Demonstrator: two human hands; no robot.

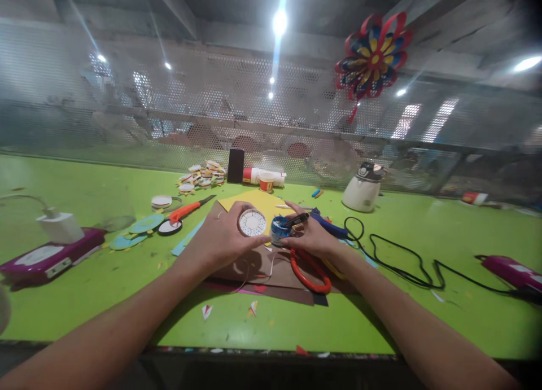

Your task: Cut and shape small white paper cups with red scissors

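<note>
Light-green tabletop (347, 333), covered near the middle by brown paper (228, 266) and a yellow sheet (237, 200). Both hands are loaded and held above the papers. Left hand (224, 232): thumb and fingers closed on the rim of a small white patterned disc (253, 223), its dotted face turned toward the viewer. Right hand (313, 235): thumb and fingers closed around a small blue-topped jar (279, 232); a black marker-like stick (298, 219) slants across its top, whether resting in the jar or pinned by the fingers cannot be told. Disc and jar are near each other, apart, about level. Judged step: the two pieces are being handled as a pair, one per hand. Judged need for a next move: a steady rim grip on the disc, the jar kept upright, the stick kept from tipping. A red-orange loop handle (311, 274) lies just below the right hand. Beyond that hand, a blue-bodied tool (330, 224) and a black cord (398, 252); possible snag. Jar contents: not resolvable.
</note>
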